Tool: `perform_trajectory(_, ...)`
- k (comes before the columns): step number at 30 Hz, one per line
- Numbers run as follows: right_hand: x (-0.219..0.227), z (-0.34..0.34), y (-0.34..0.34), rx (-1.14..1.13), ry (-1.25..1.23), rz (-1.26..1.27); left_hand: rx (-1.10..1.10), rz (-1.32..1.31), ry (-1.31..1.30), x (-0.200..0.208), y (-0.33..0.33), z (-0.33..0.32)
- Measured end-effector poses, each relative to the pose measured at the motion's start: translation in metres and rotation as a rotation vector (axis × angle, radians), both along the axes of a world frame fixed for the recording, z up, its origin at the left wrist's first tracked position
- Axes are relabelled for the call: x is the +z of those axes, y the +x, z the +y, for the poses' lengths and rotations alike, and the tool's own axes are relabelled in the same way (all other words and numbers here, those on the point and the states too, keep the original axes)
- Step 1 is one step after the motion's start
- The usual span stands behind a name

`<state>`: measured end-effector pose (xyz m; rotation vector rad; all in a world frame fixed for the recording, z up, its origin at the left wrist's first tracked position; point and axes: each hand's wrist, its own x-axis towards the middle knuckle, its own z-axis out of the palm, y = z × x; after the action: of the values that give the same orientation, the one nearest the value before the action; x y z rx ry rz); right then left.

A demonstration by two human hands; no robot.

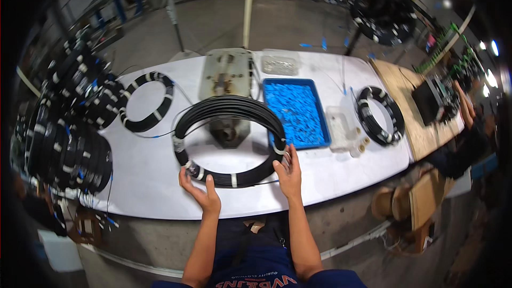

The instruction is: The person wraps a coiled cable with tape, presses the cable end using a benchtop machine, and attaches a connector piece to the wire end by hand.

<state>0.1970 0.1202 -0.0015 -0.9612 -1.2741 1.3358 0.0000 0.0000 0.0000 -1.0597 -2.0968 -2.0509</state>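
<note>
A large coil of black cable [229,108], bound with several bands of white tape, is between my hands above the white table. My left hand [204,196] grips its near left side, thumb and fingers on either side of the ring, beside a label on the coil. On the near right side my right hand [289,175] has its fingers around the outer edge and the thumb on the inner side. The far part of the coil covers some of a metal fixture [226,77] on the table. A loose cable end trails out to the left.
Past the coil lies a blue tray [322,112] of small blue pieces [293,112]. Smaller black coils lie left [163,105] and right [365,117]. Stacked coils [80,157] crowd the left end. A clear plastic box [340,128] stands right of the tray. Another person's arm [465,104] shows far right.
</note>
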Motion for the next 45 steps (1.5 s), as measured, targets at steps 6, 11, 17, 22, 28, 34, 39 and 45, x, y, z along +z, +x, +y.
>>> perform_trajectory(6, 0.013, -0.007, 0.056, -0.112, -0.026, -0.096, -0.531, -0.299, 0.103, 0.014, 0.066, 0.01)
perform_trajectory(11, 0.003, -0.008, 0.116, -0.285, -0.142, -0.007, -0.99, -0.712, -0.228, 0.005, 0.123, 0.049)
perform_trajectory(17, -0.014, 0.004, 0.183, -0.535, -0.172, -0.118, -1.123, -0.336, -0.43, 0.006, 0.191, 0.12)
perform_trajectory(22, -0.026, 0.021, 0.221, -0.662, -0.233, -0.166, -1.166, 0.058, -0.452, -0.008, 0.241, 0.174)
perform_trajectory(28, -0.033, 0.058, 0.237, -0.75, -0.189, -0.18, -1.282, 0.085, -0.426, -0.017, 0.298, 0.213)
perform_trajectory(34, -0.022, 0.104, 0.248, -0.813, -0.093, -0.437, -1.325, 0.055, -0.427, -0.016, 0.325, 0.237)
perform_trajectory(39, -0.035, 0.12, 0.249, -0.875, -0.042, -0.576, -1.33, 0.059, -0.414, -0.021, 0.326, 0.236)
perform_trajectory(45, -0.032, 0.113, 0.246, -0.882, -0.109, -0.415, -1.351, 0.105, -0.447, -0.014, 0.313, 0.228)
